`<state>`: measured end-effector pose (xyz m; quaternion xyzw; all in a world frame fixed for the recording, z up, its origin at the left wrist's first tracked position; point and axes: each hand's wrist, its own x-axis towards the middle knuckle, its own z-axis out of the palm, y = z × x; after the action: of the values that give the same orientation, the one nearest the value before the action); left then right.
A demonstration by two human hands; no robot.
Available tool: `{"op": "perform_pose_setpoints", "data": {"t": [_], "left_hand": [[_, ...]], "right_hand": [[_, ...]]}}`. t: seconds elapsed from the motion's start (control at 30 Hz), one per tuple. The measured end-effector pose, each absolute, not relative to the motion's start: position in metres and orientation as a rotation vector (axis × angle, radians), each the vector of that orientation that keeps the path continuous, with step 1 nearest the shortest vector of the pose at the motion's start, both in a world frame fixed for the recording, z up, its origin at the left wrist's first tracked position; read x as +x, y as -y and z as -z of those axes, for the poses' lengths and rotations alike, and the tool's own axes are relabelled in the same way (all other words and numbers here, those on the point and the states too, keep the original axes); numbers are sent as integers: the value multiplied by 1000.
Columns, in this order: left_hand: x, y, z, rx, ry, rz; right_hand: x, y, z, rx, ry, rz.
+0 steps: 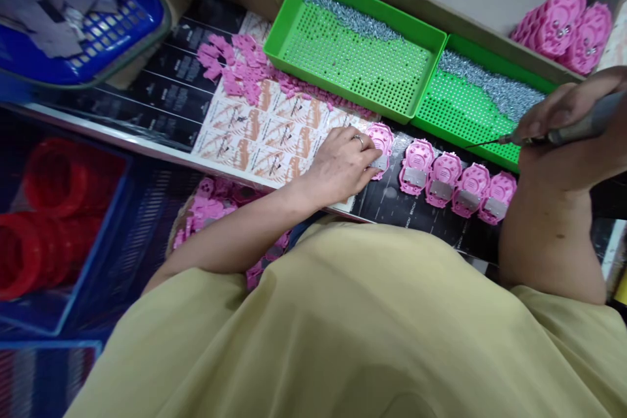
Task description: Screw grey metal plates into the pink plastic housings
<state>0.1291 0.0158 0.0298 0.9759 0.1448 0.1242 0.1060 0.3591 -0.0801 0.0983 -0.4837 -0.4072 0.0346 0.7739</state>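
Observation:
My left hand (343, 160), a ring on one finger, rests on the table with its fingers curled on the leftmost pink plastic housing (381, 142), pressing a small grey metal plate on it. To its right lies a row of several more pink housings (443, 177), each with a grey plate. My right hand (563, 121) is closed around a grey screwdriver (578, 129) held level, its thin tip (482, 143) pointing left over the right green tray (490, 117).
Two green perforated trays (353, 46) hold silvery screws along their far sides. Small pink parts (240, 65) lie scattered on the table. A blue basket (102, 32) sits far left, red rings (44, 209) in a blue crate below, finished pink pieces (568, 23) in a cardboard box.

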Motion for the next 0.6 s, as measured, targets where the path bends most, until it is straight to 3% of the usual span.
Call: {"op": "perform_pose_setpoints", "data": {"t": [0.33,0.6], "left_hand": [[128,-19,-27,2861,-348,-383],[133,-17,-33,2948,-327,-431]], "right_hand": [[355,61,-100,-981,840,-122],[368,-6,-86,-958,839,194]]}}
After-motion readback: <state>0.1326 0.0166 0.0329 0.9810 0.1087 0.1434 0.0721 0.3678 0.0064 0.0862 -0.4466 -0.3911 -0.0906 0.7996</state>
